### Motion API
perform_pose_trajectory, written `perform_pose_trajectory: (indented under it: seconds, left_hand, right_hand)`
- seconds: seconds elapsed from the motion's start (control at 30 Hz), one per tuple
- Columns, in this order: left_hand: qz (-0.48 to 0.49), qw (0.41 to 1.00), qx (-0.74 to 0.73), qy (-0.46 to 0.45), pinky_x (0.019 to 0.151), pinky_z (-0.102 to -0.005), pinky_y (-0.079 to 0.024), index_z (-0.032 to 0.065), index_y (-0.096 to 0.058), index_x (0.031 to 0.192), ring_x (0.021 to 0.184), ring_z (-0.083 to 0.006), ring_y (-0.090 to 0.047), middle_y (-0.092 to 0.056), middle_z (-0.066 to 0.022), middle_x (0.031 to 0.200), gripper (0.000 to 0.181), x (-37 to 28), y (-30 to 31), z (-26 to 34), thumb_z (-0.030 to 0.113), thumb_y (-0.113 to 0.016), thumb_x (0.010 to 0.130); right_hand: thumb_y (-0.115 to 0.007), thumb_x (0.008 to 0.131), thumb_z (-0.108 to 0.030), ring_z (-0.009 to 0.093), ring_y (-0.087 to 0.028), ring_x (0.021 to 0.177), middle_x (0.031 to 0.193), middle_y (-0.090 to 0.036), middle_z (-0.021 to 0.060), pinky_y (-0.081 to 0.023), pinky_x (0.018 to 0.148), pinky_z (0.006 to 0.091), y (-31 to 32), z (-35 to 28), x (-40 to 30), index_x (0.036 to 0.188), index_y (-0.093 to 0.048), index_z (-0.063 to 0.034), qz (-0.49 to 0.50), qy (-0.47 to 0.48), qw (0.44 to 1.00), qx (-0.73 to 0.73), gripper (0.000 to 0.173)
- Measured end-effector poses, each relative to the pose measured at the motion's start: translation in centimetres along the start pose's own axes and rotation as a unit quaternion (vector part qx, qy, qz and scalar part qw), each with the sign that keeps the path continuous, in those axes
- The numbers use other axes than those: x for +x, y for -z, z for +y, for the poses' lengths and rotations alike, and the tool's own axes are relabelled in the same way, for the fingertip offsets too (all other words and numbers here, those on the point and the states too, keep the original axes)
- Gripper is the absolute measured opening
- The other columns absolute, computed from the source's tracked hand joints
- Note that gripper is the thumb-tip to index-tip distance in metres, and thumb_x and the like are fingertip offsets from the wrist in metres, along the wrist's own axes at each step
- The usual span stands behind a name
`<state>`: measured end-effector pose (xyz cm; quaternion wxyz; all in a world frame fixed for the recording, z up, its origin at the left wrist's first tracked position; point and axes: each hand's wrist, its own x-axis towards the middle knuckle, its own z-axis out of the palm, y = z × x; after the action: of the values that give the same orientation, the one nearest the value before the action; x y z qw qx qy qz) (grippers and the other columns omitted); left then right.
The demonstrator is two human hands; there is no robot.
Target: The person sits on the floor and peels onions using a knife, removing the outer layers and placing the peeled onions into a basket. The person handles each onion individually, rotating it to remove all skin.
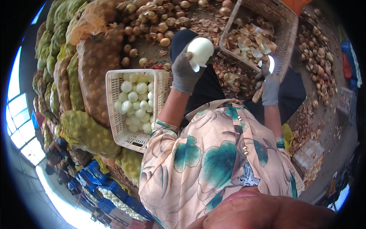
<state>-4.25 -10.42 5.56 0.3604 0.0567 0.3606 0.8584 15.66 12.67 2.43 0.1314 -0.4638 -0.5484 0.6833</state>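
Observation:
My left hand (184, 70), in a grey glove, grips a peeled white onion (202, 49). A loose flap of its outer layer hangs from the lower side. In my gloved right hand (268, 86) is a short tool with a tan handle (258, 93), seemingly a knife. A bright curved piece (271, 64) shows at the fingers, too glaring to tell whether blade or peel. That hand is over the near edge of a dirty plastic crate (286, 43) containing onion skins (248, 40). Left of my left arm, a white slatted crate (110, 106) holds many peeled onions (140, 100).
Full mesh sacks of onions (97, 74) are stacked along the left. Unpeeled onions (160, 25) lie on the floor ahead, and another heap (320, 60) spreads at right. Loose skins (228, 77) litter the ground between my knees. Blue crates (94, 171) and people (55, 154) appear at lower left.

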Motion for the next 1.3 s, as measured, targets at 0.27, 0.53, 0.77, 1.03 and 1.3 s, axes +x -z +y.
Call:
perform_pose_trajectory:
  seconds: [0.27,0.53,0.77,1.03,1.3]
  left_hand:
    - [0.506,0.833,0.083,-0.209,0.089,-0.0434,-0.057,0.0028,-0.060,0.130,0.110,-0.0308,-0.065,-0.067,-0.0172,0.123,0.044,-14.3,22.5,10.1,0.018,-0.068,0.090]
    - [0.449,0.764,0.382,-0.263,0.084,-0.0298,-0.055,-0.0033,-0.068,0.118,0.099,-0.0169,-0.065,-0.071,-0.0098,0.111,0.027,-7.5,23.5,6.6,0.004,-0.069,0.092]
    - [0.223,0.829,0.509,-0.059,0.084,-0.0298,-0.055,-0.0017,-0.075,0.110,0.092,-0.0160,-0.070,-0.077,-0.0103,0.100,0.032,17.1,24.1,-2.1,0.019,-0.077,0.086]
    - [0.138,0.377,0.916,-0.023,0.093,-0.0490,-0.050,0.0100,-0.068,0.120,0.122,-0.0364,-0.058,-0.061,-0.0149,0.131,0.045,30.9,29.0,-4.1,0.027,-0.075,0.079]
    - [0.076,0.253,0.959,0.105,0.085,-0.0504,-0.052,0.0092,-0.063,0.129,0.114,-0.0305,-0.065,-0.062,-0.0133,0.129,0.042,34.4,33.3,-2.6,0.023,-0.068,0.089]
  right_hand:
    - [-0.067,0.101,-0.040,0.011,-0.055,0.051,0.071,-0.061,0.0045,-0.043,0.048,0.0255,-2.7,1.3,-6.2,0.098,-0.062,-0.0020,-0.135,-0.064,0.988,0.043,0.038]
    - [-0.066,0.101,-0.021,0.011,-0.055,0.055,0.070,-0.060,0.0048,-0.045,0.052,0.0250,-3.5,2.8,-6.1,0.123,-0.063,0.0028,-0.141,-0.138,0.980,0.027,0.032]
    - [-0.066,0.100,-0.021,0.012,-0.051,0.047,0.068,-0.057,0.0050,-0.044,0.046,0.0269,-5.8,0.2,-3.5,0.124,-0.060,0.0018,-0.030,-0.169,0.983,0.058,0.034]
    - [-0.067,0.098,-0.020,0.013,-0.051,0.047,0.067,-0.055,0.0044,-0.045,0.046,0.0271,-4.9,-0.1,-0.6,0.116,-0.064,0.0026,0.068,-0.179,0.979,0.064,0.029]
    - [-0.067,0.098,-0.020,0.014,-0.054,0.046,0.067,-0.056,0.0050,-0.046,0.044,0.0269,-5.6,-0.4,1.9,0.098,-0.062,-0.0013,0.075,-0.210,0.972,0.072,0.019]
